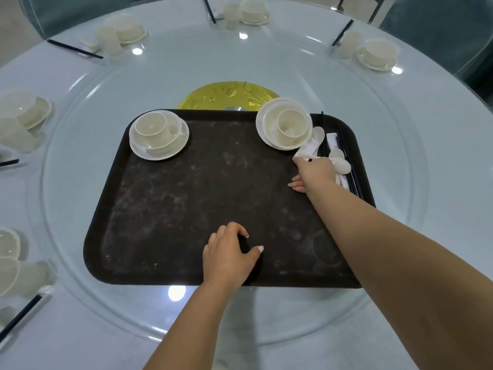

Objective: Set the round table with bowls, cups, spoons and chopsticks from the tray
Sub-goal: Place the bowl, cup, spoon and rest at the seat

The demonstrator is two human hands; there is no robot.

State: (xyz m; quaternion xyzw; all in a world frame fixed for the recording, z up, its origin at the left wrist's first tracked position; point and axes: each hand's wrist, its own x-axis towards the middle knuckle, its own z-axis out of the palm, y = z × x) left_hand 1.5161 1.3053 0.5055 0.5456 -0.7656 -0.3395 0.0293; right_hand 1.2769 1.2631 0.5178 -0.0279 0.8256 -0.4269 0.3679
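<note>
A dark tray (186, 204) lies on the glass turntable. On it stand two stacks of plate, bowl and cup, one at the tray's back left (158, 134) and one at its back right (284, 123). White spoons (340, 162), white rests and black chopsticks (344, 148) lie along the tray's right side. My right hand (314, 173) reaches into that pile and is closed around a white spoon or rest (306, 150); which of the two is unclear. My left hand (229, 252) rests on the tray's near part, fingers curled, holding nothing.
The round table (440, 156) has place settings of bowl, cup and chopsticks around its rim: at the back left (121, 32), back (248, 12), back right (373, 53) and along the left (24, 113). A yellow disc (229, 94) marks the turntable's centre.
</note>
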